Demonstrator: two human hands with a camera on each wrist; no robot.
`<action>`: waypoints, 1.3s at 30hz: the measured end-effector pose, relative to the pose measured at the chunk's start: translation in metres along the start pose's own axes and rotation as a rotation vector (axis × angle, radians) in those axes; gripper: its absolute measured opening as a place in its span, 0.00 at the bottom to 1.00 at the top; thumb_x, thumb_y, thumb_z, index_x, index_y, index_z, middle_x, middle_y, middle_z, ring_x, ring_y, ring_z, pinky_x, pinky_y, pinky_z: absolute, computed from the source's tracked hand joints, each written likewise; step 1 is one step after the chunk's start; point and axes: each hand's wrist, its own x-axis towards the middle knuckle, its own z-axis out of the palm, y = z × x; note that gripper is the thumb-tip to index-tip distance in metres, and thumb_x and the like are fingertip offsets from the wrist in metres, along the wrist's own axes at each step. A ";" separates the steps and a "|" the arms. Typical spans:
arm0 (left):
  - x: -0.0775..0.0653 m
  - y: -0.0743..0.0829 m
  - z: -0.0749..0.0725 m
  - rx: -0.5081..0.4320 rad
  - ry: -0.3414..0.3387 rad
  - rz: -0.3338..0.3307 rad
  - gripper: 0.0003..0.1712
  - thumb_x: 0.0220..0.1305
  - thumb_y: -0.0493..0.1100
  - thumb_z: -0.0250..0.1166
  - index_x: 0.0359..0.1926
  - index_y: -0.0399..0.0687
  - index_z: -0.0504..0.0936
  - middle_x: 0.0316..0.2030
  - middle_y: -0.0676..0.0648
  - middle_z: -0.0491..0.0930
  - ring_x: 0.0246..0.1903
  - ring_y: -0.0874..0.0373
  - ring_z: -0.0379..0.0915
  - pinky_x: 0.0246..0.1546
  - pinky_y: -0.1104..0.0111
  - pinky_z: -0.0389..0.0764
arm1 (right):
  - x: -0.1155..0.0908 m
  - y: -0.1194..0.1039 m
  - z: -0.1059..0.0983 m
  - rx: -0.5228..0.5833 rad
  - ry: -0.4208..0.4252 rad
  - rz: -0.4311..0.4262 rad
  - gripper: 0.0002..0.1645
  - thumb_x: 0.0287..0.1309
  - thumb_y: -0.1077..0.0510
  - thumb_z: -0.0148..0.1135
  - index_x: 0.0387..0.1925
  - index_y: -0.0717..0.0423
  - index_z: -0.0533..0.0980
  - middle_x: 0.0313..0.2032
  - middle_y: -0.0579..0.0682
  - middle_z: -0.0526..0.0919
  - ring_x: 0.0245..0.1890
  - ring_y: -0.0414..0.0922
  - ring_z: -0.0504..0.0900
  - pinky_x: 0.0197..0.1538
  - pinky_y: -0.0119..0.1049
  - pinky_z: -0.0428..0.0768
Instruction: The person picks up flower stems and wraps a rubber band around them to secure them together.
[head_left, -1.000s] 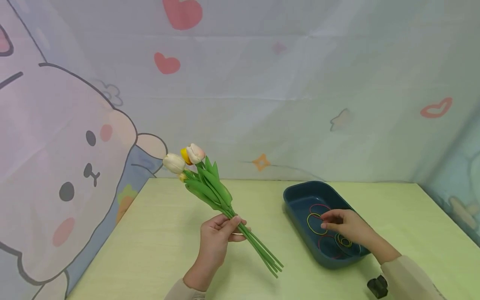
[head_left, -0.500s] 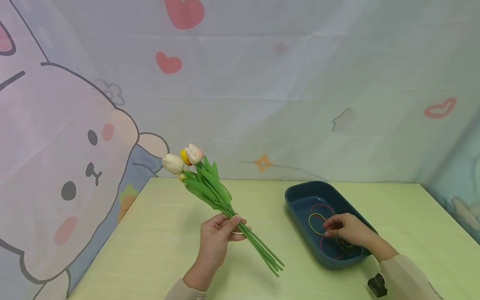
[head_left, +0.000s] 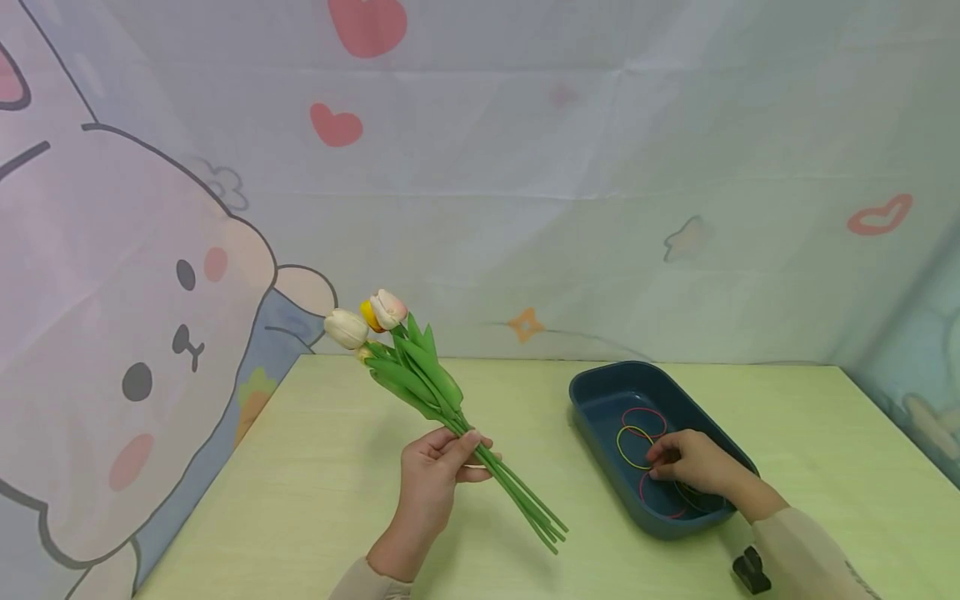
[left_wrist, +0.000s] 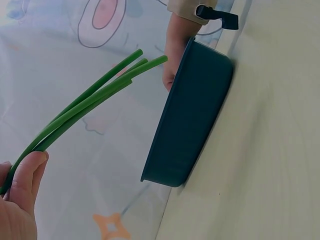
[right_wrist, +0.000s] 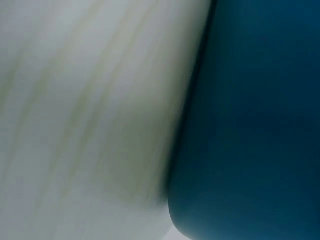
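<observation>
By its stems, a bunch of tulips (head_left: 431,371) is grasped in the left hand (head_left: 435,477) above the desk (head_left: 337,467), blossoms turned toward 11 o'clock, stem ends toward 4. At that hand's 3 o'clock, red and yellow rubber bands (head_left: 618,447) are held in a dark blue tray (head_left: 603,408). The right hand (head_left: 693,461) is placed inside it, fingertips partly hidden; whether a band is pinched cannot be told.

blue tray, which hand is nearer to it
Right: the right hand is partly inside the tray, while the left hand is off to its left, outside, holding tulip stems.
</observation>
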 end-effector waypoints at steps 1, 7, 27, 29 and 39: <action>0.000 0.000 0.000 -0.001 0.000 0.001 0.11 0.65 0.34 0.63 0.35 0.23 0.77 0.26 0.48 0.85 0.27 0.57 0.85 0.30 0.68 0.88 | 0.000 0.000 0.000 0.000 -0.002 0.000 0.08 0.53 0.63 0.69 0.34 0.65 0.80 0.30 0.48 0.83 0.30 0.39 0.79 0.31 0.29 0.80; 0.001 -0.002 0.000 -0.012 0.001 -0.001 0.09 0.65 0.33 0.62 0.34 0.25 0.78 0.26 0.48 0.85 0.27 0.56 0.85 0.30 0.68 0.88 | 0.003 0.005 0.004 -0.002 -0.012 -0.004 0.07 0.51 0.66 0.69 0.33 0.65 0.80 0.28 0.46 0.82 0.29 0.40 0.77 0.30 0.28 0.79; 0.003 -0.006 -0.002 -0.019 0.004 -0.006 0.09 0.63 0.33 0.64 0.34 0.26 0.78 0.26 0.48 0.85 0.25 0.57 0.85 0.28 0.69 0.88 | 0.004 0.001 0.007 -0.102 -0.017 -0.042 0.05 0.56 0.70 0.62 0.28 0.60 0.76 0.26 0.44 0.79 0.26 0.35 0.73 0.27 0.28 0.74; 0.003 -0.006 -0.003 -0.020 0.004 -0.006 0.09 0.63 0.33 0.64 0.34 0.26 0.78 0.26 0.48 0.85 0.25 0.58 0.85 0.28 0.69 0.88 | 0.004 0.001 0.008 -0.113 -0.017 -0.052 0.06 0.56 0.70 0.61 0.28 0.59 0.76 0.26 0.44 0.78 0.26 0.34 0.72 0.27 0.28 0.74; 0.002 -0.004 -0.002 -0.012 0.015 -0.014 0.10 0.63 0.33 0.64 0.34 0.25 0.78 0.26 0.48 0.85 0.25 0.58 0.85 0.28 0.69 0.88 | 0.004 0.000 0.004 -0.093 -0.017 -0.042 0.04 0.62 0.69 0.55 0.36 0.63 0.77 0.32 0.47 0.80 0.33 0.41 0.76 0.32 0.32 0.79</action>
